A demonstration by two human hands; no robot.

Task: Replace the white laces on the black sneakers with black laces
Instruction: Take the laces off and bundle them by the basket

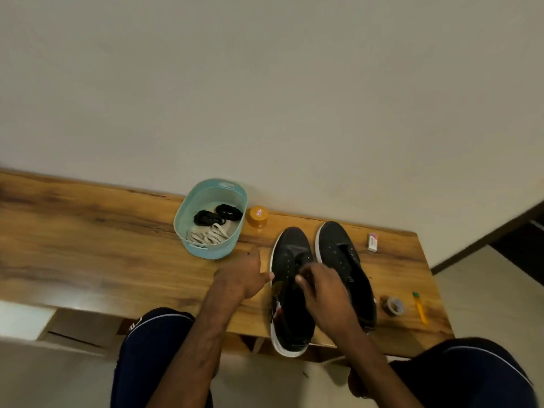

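Observation:
Two black sneakers with white soles lie side by side on the wooden table point(117, 245), toes pointing away, and no laces show in their eyelets. My right hand point(322, 287) is curled over the throat of the left sneaker point(290, 248), with fingers and thumb pinching its upper by the tongue. My left hand point(241, 275) rests on the table beside that shoe, holding nothing, its thumb touching the sole's edge. The right sneaker point(338, 242) lies untouched. A teal basket point(188, 213) holds two coiled black laces point(216, 214) and a heap of white laces point(209, 234).
An orange-lidded jar point(257, 216) stands right of the basket. A small white box point(372, 242), a tape roll point(394, 306) and a yellow pen-like tool point(419, 307) lie at the table's right end. The wall runs right behind the table. My knees are under its front edge.

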